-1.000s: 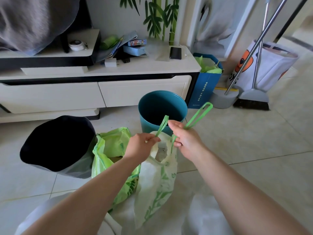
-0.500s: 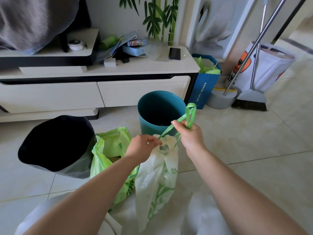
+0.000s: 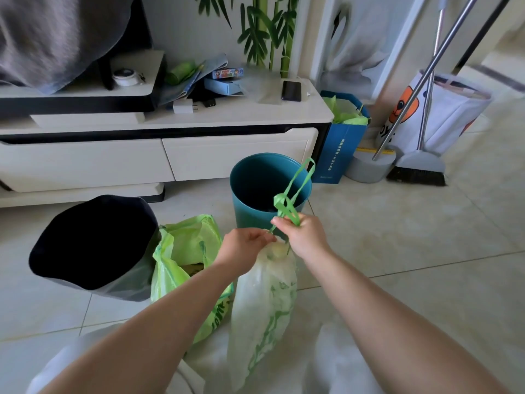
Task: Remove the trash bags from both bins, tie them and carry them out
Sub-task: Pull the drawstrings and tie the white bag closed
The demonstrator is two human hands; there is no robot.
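Observation:
A white trash bag [image 3: 262, 302] with green print stands on the floor in front of me, its mouth gathered tight. My left hand [image 3: 245, 248] pinches the gathered neck. My right hand [image 3: 305, 237] grips the green drawstring [image 3: 294, 191], whose loops rise above my fist in front of the teal bin [image 3: 255, 183]. The teal bin has no bag in it. A light green trash bag [image 3: 181, 251] sits open on the floor to the left, beside a grey bin [image 3: 93, 243] that leans toward me with a dark inside.
A white TV cabinet [image 3: 170, 155] runs along the wall behind the bins. A blue paper bag [image 3: 342, 149], a broom [image 3: 417, 169], a mop pole and a white fabric basket [image 3: 443, 120] stand at the right. Tiled floor stretches to the right.
The bag's mouth has been drawn shut. My right hand has moved in close to my left hand, and the drawstring loops now stand bunched above it.

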